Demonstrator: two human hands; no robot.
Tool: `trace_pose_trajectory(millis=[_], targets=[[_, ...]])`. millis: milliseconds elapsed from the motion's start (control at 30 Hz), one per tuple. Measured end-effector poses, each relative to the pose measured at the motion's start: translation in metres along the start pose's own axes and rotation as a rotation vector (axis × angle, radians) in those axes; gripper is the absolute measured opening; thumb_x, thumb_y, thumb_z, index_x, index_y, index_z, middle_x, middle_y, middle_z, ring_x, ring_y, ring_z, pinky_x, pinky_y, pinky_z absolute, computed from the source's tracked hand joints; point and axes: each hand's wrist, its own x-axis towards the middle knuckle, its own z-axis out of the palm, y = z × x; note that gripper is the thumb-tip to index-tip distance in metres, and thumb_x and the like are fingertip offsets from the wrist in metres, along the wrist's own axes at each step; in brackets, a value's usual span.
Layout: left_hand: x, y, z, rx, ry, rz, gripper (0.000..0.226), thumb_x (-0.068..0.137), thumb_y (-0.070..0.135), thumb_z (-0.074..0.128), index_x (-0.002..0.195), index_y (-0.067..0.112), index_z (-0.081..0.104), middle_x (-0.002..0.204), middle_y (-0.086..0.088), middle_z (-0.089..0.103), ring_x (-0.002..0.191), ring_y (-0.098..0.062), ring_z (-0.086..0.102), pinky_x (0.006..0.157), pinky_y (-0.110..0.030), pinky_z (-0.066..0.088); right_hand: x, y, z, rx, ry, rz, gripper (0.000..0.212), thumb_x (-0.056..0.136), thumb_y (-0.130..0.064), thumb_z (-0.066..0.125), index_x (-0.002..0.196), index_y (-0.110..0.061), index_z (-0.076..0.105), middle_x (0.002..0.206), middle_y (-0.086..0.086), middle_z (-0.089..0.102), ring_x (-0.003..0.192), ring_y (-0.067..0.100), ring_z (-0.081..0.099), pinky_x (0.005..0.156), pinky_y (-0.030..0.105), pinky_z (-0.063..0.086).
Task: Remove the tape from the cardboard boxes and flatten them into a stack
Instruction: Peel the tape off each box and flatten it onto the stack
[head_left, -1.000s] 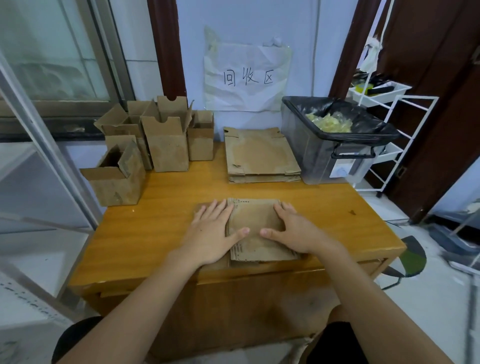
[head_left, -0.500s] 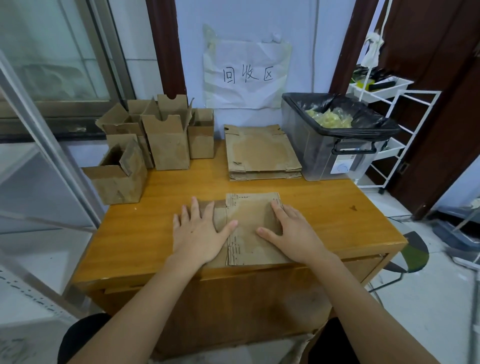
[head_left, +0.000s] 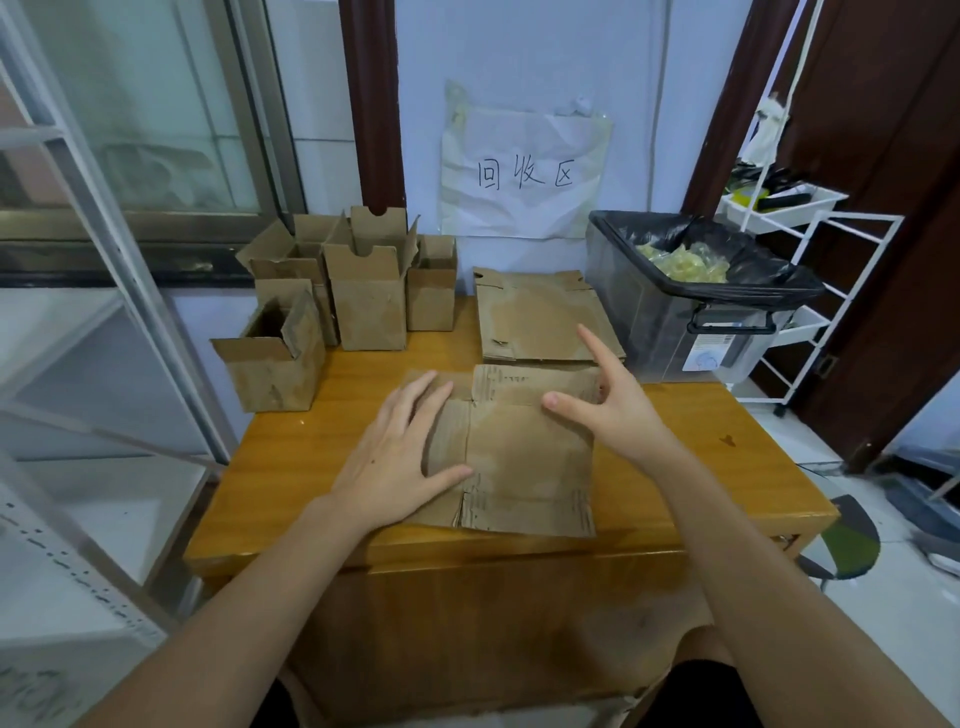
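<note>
Carton (head_left: 524, 457) (flattened) beneath both hands (head_left: 400, 457)

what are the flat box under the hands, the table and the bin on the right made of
Flattened box: brown corrugated cardboard, matte and scuffed; fluting shows at its torn near edge. Table: looks like wood with a glossy orange-brown varnish, grain lines visible, though it could be veneer. Bin: apparently translucent grey plastic, lined with a shiny black bag, likely thin plastic film.
</note>
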Motion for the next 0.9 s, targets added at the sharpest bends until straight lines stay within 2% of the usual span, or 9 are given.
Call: trace_pose_trajectory(millis=[133, 267, 333, 433, 533, 600, 733, 833, 900], targets=[[0.005, -0.01, -0.01, 0.054, -0.15, 0.049, 0.113, 0.083, 0.081, 0.058, 0.163, 0.043, -0.012, 0.163, 0.027, -0.032, 0.158, -0.019, -0.013, 0.125, -0.048, 0.019, 0.025, -0.013, -0.019, -0.327, -0.223, 0.004, 0.087, 0.069, -0.069, 0.079, 0.146, -0.039, 0.051, 0.149, -0.012, 0.052, 0.136, 0.009, 0.047, 0.116, 0.044, 0.04], [0.01, -0.016, -0.014, 0.105, -0.167, 0.075, 0.114, 0.084, 0.077, 0.061, 0.162, 0.044, -0.015, 0.159, 0.021, -0.043, 0.152, -0.013, -0.03, 0.125, -0.041, 0.005, 0.037, -0.021, -0.019, -0.441, -0.307, -0.014, 0.078, 0.073, -0.049, 0.088, 0.142, -0.029, 0.059, 0.133, -0.012, 0.063, 0.125, 0.012, 0.058, 0.104, 0.031, 0.049], [0.011, -0.018, -0.011, 0.082, -0.082, 0.001, 0.113, 0.086, 0.071, 0.066, 0.163, 0.043, -0.012, 0.162, 0.016, -0.041, 0.156, -0.017, -0.024, 0.125, -0.043, 0.007, 0.036, -0.019, -0.013, -0.396, -0.254, -0.036, 0.073, 0.077, -0.038, 0.087, 0.143, -0.028, 0.058, 0.137, -0.01, 0.061, 0.129, 0.012, 0.056, 0.108, 0.033, 0.047], [0.01, -0.021, -0.004, 0.05, 0.02, -0.243, 0.104, 0.091, 0.068, 0.062, 0.165, 0.037, -0.004, 0.171, 0.003, -0.025, 0.16, -0.024, -0.007, 0.129, -0.047, 0.015, 0.025, -0.01, 0.004, -0.264, -0.073, -0.039, 0.071, 0.081, -0.031, 0.085, 0.145, -0.035, 0.054, 0.139, -0.014, 0.058, 0.13, 0.006, 0.05, 0.113, 0.031, 0.042], [0.007, -0.017, -0.001, 0.083, 0.003, -0.379, 0.091, 0.095, 0.078, 0.041, 0.166, 0.032, 0.007, 0.173, -0.005, -0.016, 0.16, -0.028, -0.007, 0.129, -0.05, 0.011, 0.01, 0.0, 0.03, -0.234, 0.045, -0.001, 0.07, 0.087, -0.029, 0.08, 0.149, -0.036, 0.049, 0.132, -0.016, 0.056, 0.122, 0.003, 0.049, 0.108, 0.027, 0.044], [0.005, -0.005, 0.001, 0.116, -0.075, -0.373, 0.097, 0.089, 0.09, 0.023, 0.166, 0.033, 0.009, 0.174, -0.005, -0.013, 0.16, -0.026, -0.011, 0.129, -0.05, 0.002, 0.001, 0.007, 0.047, -0.252, 0.084, 0.026, 0.068, 0.091, -0.03, 0.077, 0.152, -0.033, 0.047, 0.138, -0.011, 0.057, 0.123, 0.008, 0.051, 0.108, 0.032, 0.046], [0.005, 0.01, 0.008, 0.167, -0.279, -0.373, 0.125, 0.07, 0.106, 0.006, 0.167, 0.028, 0.005, 0.175, -0.003, -0.003, 0.16, -0.026, -0.011, 0.128, -0.055, -0.005, -0.013, 0.013, 0.068, -0.387, 0.026, 0.078, 0.076, 0.092, -0.052, 0.068, 0.157, -0.04, 0.032, 0.136, -0.007, 0.061, 0.117, 0.015, 0.061, 0.097, 0.039, 0.055], [0.002, 0.0, 0.012, 0.197, -0.316, -0.349, 0.127, 0.068, 0.107, 0.011, 0.167, 0.028, 0.002, 0.175, -0.001, -0.005, 0.16, -0.025, -0.012, 0.128, -0.056, -0.005, -0.015, 0.017, 0.069, -0.581, -0.048, 0.119, 0.088, 0.087, -0.073, 0.059, 0.159, -0.043, 0.019, 0.125, -0.005, 0.067, 0.104, 0.018, 0.066, 0.087, 0.04, 0.058], [-0.001, -0.008, 0.014, 0.191, -0.315, -0.304, 0.123, 0.071, 0.105, 0.013, 0.167, 0.029, 0.001, 0.174, 0.0, -0.007, 0.159, -0.022, -0.013, 0.128, -0.054, -0.006, -0.009, 0.018, 0.066, -0.477, -0.083, 0.184, 0.092, 0.085, -0.076, 0.057, 0.16, -0.04, 0.018, 0.128, -0.003, 0.065, 0.108, 0.019, 0.064, 0.09, 0.041, 0.057]])
